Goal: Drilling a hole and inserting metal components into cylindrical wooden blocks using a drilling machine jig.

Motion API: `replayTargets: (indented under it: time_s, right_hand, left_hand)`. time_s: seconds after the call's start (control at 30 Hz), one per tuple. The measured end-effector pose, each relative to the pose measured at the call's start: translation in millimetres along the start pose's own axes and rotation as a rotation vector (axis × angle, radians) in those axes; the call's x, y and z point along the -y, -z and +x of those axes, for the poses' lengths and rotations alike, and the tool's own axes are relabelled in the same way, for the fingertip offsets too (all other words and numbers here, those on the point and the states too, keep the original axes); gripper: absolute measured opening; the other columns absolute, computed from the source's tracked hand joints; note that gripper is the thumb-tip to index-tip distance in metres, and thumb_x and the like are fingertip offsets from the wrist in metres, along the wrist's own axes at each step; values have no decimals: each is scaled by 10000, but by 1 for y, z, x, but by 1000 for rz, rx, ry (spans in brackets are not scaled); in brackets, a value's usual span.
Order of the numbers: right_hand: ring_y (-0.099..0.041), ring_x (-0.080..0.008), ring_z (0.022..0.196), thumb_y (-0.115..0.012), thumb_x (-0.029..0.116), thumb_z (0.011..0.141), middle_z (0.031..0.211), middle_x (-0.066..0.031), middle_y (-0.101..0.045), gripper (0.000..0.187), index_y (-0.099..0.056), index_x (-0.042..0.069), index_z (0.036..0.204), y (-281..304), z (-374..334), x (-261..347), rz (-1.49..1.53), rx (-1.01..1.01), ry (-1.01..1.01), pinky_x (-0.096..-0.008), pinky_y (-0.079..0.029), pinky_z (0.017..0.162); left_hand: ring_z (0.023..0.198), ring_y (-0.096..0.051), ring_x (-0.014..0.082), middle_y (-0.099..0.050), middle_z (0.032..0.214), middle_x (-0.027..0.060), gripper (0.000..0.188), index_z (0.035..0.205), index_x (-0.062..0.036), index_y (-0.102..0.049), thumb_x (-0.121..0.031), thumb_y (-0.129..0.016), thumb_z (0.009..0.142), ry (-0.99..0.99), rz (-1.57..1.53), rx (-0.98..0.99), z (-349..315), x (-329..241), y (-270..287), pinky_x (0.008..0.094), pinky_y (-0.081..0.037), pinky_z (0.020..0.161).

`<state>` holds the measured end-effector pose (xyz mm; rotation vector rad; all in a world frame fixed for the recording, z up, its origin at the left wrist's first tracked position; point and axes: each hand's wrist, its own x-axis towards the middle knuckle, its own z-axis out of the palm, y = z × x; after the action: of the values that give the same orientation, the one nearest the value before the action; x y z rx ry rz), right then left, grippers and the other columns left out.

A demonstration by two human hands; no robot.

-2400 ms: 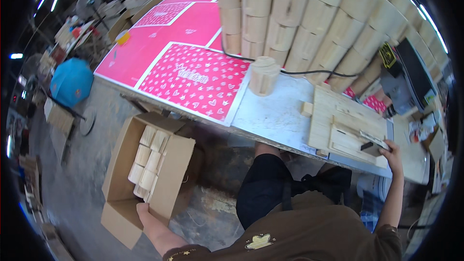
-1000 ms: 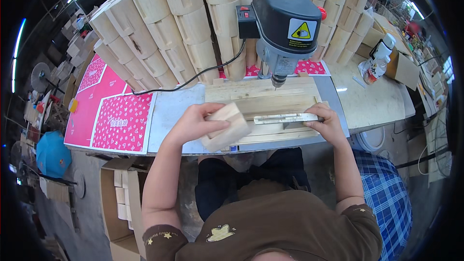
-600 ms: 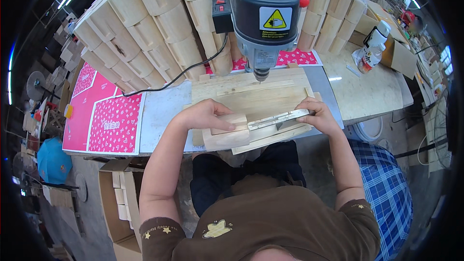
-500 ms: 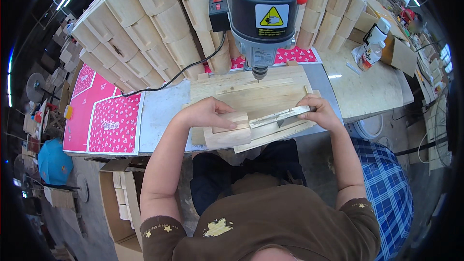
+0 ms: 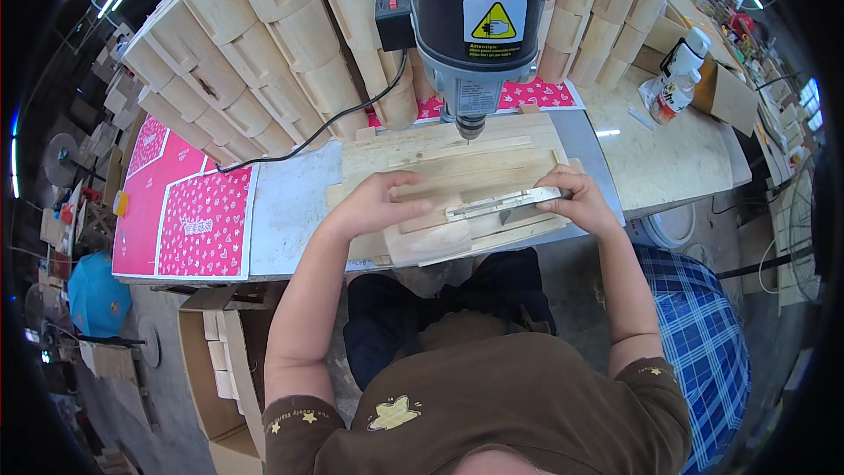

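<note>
My left hand (image 5: 383, 202) is raised over the left end of the wooden work board (image 5: 457, 134), fingers apart and nothing in them. Just to the right of and below its fingers lies a pale wooden block (image 5: 431, 242) with a rounded face, smeared by motion. My right hand (image 5: 573, 200) pinches the right end of a narrow whitish strip (image 5: 492, 205) with dark marks along it. The strip slants over the board, its left end close to the block. A dark pointed piece shows beneath the strip; what it belongs to is unclear.
A bench drill press (image 5: 475, 18) stands behind the board, its chuck (image 5: 470, 127) above the board's far part. Tall stacks of curved wooden blocks (image 5: 255, 44) rise behind, with a black cable (image 5: 308, 142) before them. Bottles (image 5: 675, 97) stand right; an open carton (image 5: 211, 369) sits lower left.
My left hand has let go of the wooden block and opened, its fingers lifting off. The block has shifted to the right. The strip in my right hand has moved slightly left.
</note>
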<state>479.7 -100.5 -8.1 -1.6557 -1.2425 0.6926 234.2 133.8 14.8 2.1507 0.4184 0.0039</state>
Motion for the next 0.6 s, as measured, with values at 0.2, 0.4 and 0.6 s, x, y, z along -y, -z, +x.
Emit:
replayTargets:
  time_s: [0.2,0.4,0.6]
  right_hand:
    - [-539,-141,814,-737,36,660,857,-21,-579,269,-665,46,919,-3,-7,-3,-97,-73,106,-253,-422,710]
    - [-550,-171,823,-726,13,638,833,-46,-587,267,-658,28,895,-14,-5,3,-46,-98,66,-274,-423,724]
    - [-541,-165,812,-731,6,634,832,-42,-580,272,-655,28,894,-15,11,4,-145,-150,72,-264,-422,701]
  left_hand:
    - [1014,-554,183,-557,1077,87,308,1142,-27,-493,-205,-537,893,47,-859,-670,-32,11,-53,301,-490,771]
    - [1097,-510,248,-506,1225,160,619,1250,22,-431,-93,-711,709,-259,-362,-788,-50,19,-134,359,-396,935]
    - [1048,-528,316,-516,1220,176,694,1252,21,-436,-103,-741,642,-243,-254,-743,-21,23,-123,395,-409,894]
